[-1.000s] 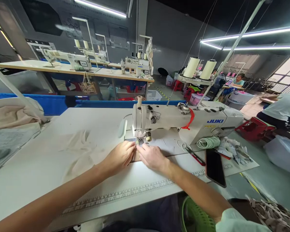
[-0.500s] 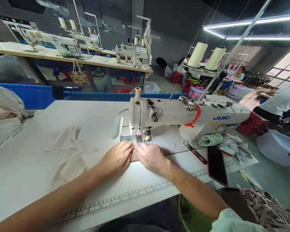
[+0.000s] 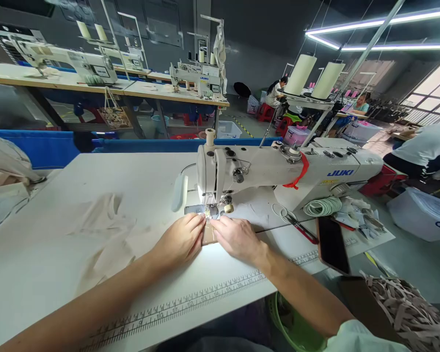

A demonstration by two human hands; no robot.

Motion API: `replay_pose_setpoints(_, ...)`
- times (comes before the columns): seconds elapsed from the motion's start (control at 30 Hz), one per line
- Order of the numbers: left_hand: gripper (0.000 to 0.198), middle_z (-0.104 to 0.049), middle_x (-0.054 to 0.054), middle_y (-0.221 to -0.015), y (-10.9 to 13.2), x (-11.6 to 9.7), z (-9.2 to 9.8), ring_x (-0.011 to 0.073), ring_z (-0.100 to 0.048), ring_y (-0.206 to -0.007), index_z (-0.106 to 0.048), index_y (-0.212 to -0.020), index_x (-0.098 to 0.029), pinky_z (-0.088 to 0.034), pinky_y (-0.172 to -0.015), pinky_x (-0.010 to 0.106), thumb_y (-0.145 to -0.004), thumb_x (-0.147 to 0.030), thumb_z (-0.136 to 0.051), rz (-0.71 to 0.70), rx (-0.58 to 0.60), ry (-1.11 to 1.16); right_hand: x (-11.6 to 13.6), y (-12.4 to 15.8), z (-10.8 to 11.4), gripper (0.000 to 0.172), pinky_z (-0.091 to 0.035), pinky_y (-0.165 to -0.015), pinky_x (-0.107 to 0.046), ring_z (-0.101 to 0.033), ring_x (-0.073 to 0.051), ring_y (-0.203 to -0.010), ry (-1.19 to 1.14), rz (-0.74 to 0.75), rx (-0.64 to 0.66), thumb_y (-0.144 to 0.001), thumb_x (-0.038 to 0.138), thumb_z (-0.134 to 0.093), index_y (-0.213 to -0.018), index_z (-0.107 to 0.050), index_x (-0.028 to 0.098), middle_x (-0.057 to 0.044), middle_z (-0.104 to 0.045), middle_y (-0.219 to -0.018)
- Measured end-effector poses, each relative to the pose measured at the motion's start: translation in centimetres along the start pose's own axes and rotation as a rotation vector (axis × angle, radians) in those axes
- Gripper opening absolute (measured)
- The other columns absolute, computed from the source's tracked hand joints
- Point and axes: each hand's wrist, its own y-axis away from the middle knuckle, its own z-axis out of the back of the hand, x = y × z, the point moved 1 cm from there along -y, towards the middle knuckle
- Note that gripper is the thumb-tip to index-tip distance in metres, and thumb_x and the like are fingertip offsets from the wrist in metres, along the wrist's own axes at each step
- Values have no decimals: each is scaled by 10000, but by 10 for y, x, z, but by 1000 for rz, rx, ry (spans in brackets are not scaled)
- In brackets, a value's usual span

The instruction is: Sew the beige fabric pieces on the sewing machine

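My left hand (image 3: 181, 238) and my right hand (image 3: 238, 238) meet just in front of the needle of a white JUKI sewing machine (image 3: 258, 166). The fingers of both are drawn together at a small light fabric piece (image 3: 208, 215) by the presser foot, and they hide most of it. Between the hands a tan patch (image 3: 209, 234) shows on the machine bed; I cannot tell whether it is cloth or plate. Left of my left hand, thin beige fabric pieces (image 3: 104, 215) lie crumpled on the white table (image 3: 157, 183).
Right of the machine bed lie red-handled snips (image 3: 303, 231), a coil of pale green cord (image 3: 321, 207), a dark phone (image 3: 333, 247) and fabric scraps (image 3: 363, 217). A printed ruler (image 3: 183, 305) runs along the front edge. Below stand a green bin (image 3: 297, 330) and a heap of strips (image 3: 414, 308).
The view has shifted slightly. Both hands stay at the needle, with a little more of the tan patch showing between them.
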Motion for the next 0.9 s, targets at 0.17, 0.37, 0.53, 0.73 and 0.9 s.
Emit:
replay_pose_setpoints(0.17, 358, -742, 209, -1102, 2, 1, 0, 311, -685, -1003, -713, -1166, -21, -653, -854, 458, -1006, -128, -411, -27, -15, -29, -2, 1, 1, 272, -366, -633, -336, -616, -176, -723, -16, -26, -6, -1030, 179, -453, -1129, -705, 169, -77, -724, -937)
replay_pose_setpoints(0.37, 341, -753, 188, -1095, 4, 4, -4, 307, -687, -988, -706, -1177, -26, -645, -838, 453, -999, -106, -426, -24, -16, -29, -7, 0, -1, 241, -344, -627, -336, -617, -172, -706, -23, -69, -52, -1033, 145, -451, -945, -674, 171, -71, -725, -887)
replay_pose_setpoints(0.53, 336, -753, 188, -1094, 3, 5, -6, 309, -688, -975, -712, -1180, -52, -643, -820, 463, -1006, -126, -435, -26, -38, 0, -10, -1, -4, 209, -312, -616, -308, -608, -150, -678, -54, -109, -117, -1026, 176, -511, -878, -658, 182, -48, -726, -831)
replay_pose_setpoints(0.73, 332, -748, 212, -1067, 0, 4, -2, 317, -683, -964, -715, -1153, -8, -640, -794, 454, -996, -111, -442, -32, -60, 10, -32, -15, -2, 269, -319, -600, -251, -565, -125, -632, -214, -313, -220, -1050, 281, -541, -824, -658, 191, -17, -711, -737)
replay_pose_setpoints(0.9, 381, -743, 212, -1103, 1, 4, -4, 329, -677, -996, -710, -1232, -50, -637, -795, 476, -993, -126, -424, 4, -36, 52, -48, -26, 3, 288, -310, -586, -245, -567, -134, -639, -206, -335, -237, -1054, 312, -524, -840, -682, 200, -18, -707, -731)
